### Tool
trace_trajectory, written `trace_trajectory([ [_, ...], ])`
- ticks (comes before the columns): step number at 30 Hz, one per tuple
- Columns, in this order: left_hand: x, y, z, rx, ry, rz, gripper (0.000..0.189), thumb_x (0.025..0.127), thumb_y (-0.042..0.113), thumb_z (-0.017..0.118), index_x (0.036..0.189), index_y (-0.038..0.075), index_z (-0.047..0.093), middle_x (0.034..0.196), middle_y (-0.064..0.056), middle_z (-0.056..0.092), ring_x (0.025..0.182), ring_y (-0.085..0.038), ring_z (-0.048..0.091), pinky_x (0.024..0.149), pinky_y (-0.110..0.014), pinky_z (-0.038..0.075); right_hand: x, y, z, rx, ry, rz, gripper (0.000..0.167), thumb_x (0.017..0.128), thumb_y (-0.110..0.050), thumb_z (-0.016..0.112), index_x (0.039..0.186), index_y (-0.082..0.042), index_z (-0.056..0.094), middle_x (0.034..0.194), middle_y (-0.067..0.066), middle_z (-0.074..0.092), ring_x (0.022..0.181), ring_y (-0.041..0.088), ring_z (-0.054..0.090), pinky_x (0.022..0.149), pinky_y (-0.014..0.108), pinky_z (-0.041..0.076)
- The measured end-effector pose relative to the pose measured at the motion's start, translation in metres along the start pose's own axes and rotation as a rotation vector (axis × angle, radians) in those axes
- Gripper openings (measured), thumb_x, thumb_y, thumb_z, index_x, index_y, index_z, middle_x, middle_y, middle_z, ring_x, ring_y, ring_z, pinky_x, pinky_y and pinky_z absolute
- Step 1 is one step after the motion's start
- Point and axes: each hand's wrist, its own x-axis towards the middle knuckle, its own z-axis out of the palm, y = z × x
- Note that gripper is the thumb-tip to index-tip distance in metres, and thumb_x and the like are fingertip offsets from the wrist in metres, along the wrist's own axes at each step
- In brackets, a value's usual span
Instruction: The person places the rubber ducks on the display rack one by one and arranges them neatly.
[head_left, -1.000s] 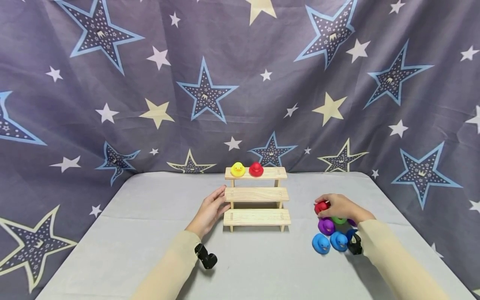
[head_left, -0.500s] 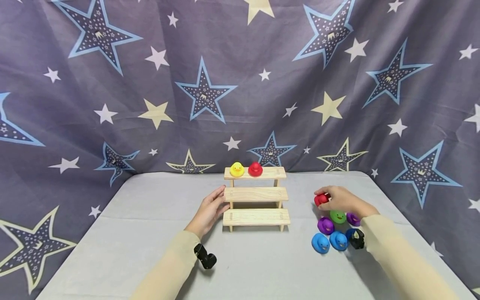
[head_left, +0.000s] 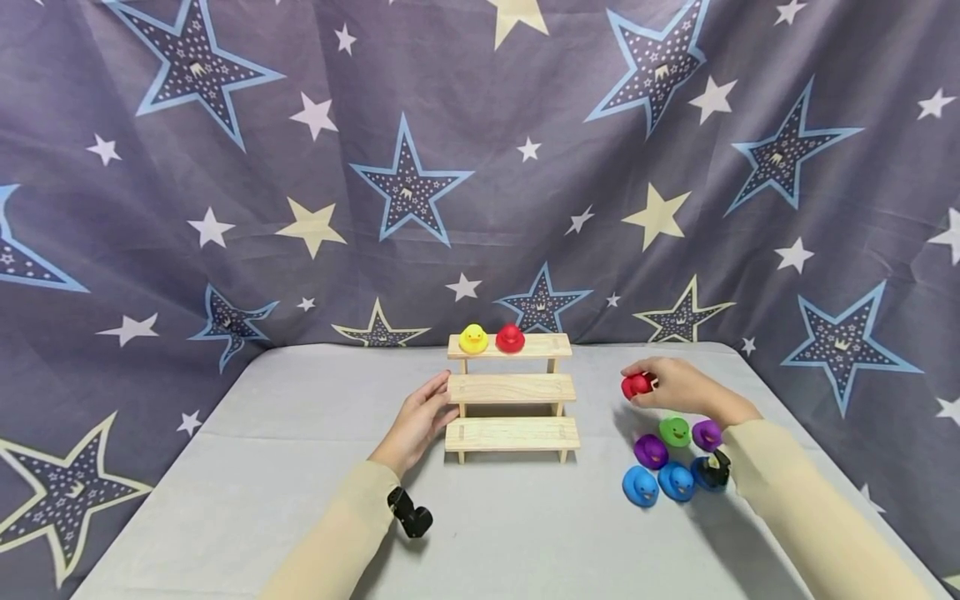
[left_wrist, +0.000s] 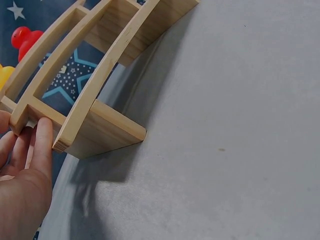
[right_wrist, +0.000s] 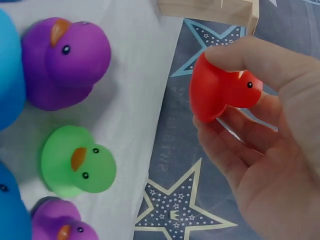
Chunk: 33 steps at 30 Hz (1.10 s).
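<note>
My right hand (head_left: 678, 387) pinches a red rubber duck (right_wrist: 212, 90) between thumb and fingers, raised above the table to the right of the rack. On the left, my left hand (head_left: 420, 421) holds the end of the middle step of a three-step wooden display rack (head_left: 512, 388); in the left wrist view its fingers (left_wrist: 44, 145) touch the wood. A yellow duck (head_left: 473, 339) and another red duck (head_left: 510, 338) sit side by side on the top step.
Below my right hand stand a green duck (head_left: 674, 432), two purple ducks (head_left: 650, 452) and several blue ducks (head_left: 641, 487), one partly hidden by the black wrist camera (head_left: 714, 469). A star-patterned cloth (head_left: 585, 167) hangs behind the grey-white table (head_left: 525, 533).
My right hand has lifted the red duck up and away from the group, slightly to the left, uncovering the green and a purple duck. My left hand stays at the rack.
</note>
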Motion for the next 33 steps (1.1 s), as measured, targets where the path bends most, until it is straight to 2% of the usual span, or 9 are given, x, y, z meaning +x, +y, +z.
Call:
trace_trajectory([
  [5, 0.000, 0.001, 0.001, 0.020, 0.016, -0.010, 0.054, 0.105, 0.008, 0.046, 0.156, 0.003, 0.030, 0.156, -0.016, 0.034, 0.139, -0.030, 0.041, 0.107, -0.030, 0.050, 0.005, -0.003, -0.001, -0.001, 0.015, -0.008, 0.043, 0.080, -0.017, 0.079, 0.118, 0.001, 0.071, 0.093, 0.002, 0.069, 0.080, 0.017, 0.056, 0.069, 0.030, 0.050],
  [9, 0.000, 0.000, 0.001, 0.022, 0.025, -0.016, 0.054, 0.105, 0.009, 0.046, 0.156, 0.004, 0.031, 0.155, -0.015, 0.036, 0.138, -0.029, 0.042, 0.106, -0.029, 0.050, 0.011, -0.009, -0.002, -0.012, 0.048, -0.047, 0.042, 0.080, -0.015, 0.078, 0.118, 0.001, 0.071, 0.098, 0.005, 0.071, 0.080, 0.017, 0.056, 0.069, 0.031, 0.051],
  [12, 0.000, 0.000, 0.001, 0.020, 0.023, -0.013, 0.054, 0.105, 0.008, 0.046, 0.157, 0.004, 0.030, 0.156, -0.016, 0.035, 0.138, -0.030, 0.042, 0.106, -0.030, 0.050, 0.015, -0.015, -0.004, -0.021, 0.074, -0.071, 0.041, 0.080, -0.015, 0.078, 0.118, 0.001, 0.072, 0.107, 0.012, 0.069, 0.086, 0.021, 0.059, 0.073, 0.035, 0.053],
  [17, 0.000, 0.001, 0.001, 0.022, 0.025, -0.013, 0.054, 0.105, 0.009, 0.046, 0.157, 0.004, 0.031, 0.156, -0.016, 0.035, 0.138, -0.030, 0.042, 0.105, -0.030, 0.051, 0.024, -0.028, -0.007, -0.021, 0.083, -0.067, 0.040, 0.083, -0.014, 0.076, 0.120, -0.001, 0.071, 0.117, 0.020, 0.063, 0.101, 0.030, 0.060, 0.081, 0.042, 0.056],
  [25, -0.001, 0.000, 0.001, 0.016, 0.016, -0.007, 0.054, 0.105, 0.008, 0.045, 0.157, 0.004, 0.030, 0.157, -0.016, 0.034, 0.139, -0.030, 0.040, 0.107, -0.031, 0.049, 0.045, -0.048, -0.006, -0.028, 0.090, -0.068, 0.041, 0.084, -0.015, 0.075, 0.124, -0.004, 0.071, 0.119, 0.016, 0.062, 0.102, 0.029, 0.058, 0.082, 0.043, 0.057],
  [33, 0.000, 0.000, 0.000, 0.016, 0.020, -0.018, 0.054, 0.105, 0.008, 0.045, 0.157, 0.004, 0.031, 0.156, -0.015, 0.034, 0.139, -0.030, 0.041, 0.107, -0.031, 0.050, 0.067, -0.063, -0.001, 0.003, 0.136, -0.178, 0.039, 0.083, -0.011, 0.077, 0.120, 0.000, 0.070, 0.117, 0.015, 0.065, 0.100, 0.028, 0.062, 0.084, 0.041, 0.058],
])
